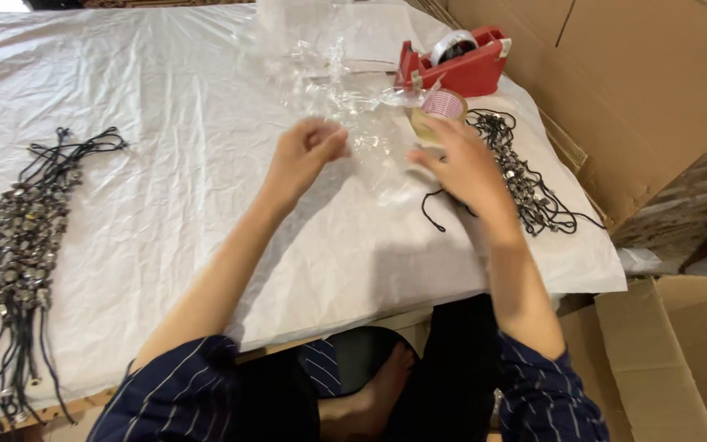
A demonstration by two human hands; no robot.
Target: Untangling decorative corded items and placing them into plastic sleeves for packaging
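Observation:
My left hand [308, 154] hovers over the white sheet with its fingers pinched on the edge of a clear plastic bag [374, 151]. My right hand [461, 168] grips the bag's other side, and a black cord [429, 211] hangs below it. Just right of that hand lies a heap of black-corded necklaces with metal beads [525, 184]. A second, longer row of the same necklaces [18, 254] lies at the far left of the table.
A red tape dispenser [456, 65] stands at the back right, with a small tape roll [442, 105] in front of it. Crumpled clear bags [321, 49] lie behind. The table's white cover [165, 123] is wrinkled. Cardboard boxes [640, 90] crowd the right side.

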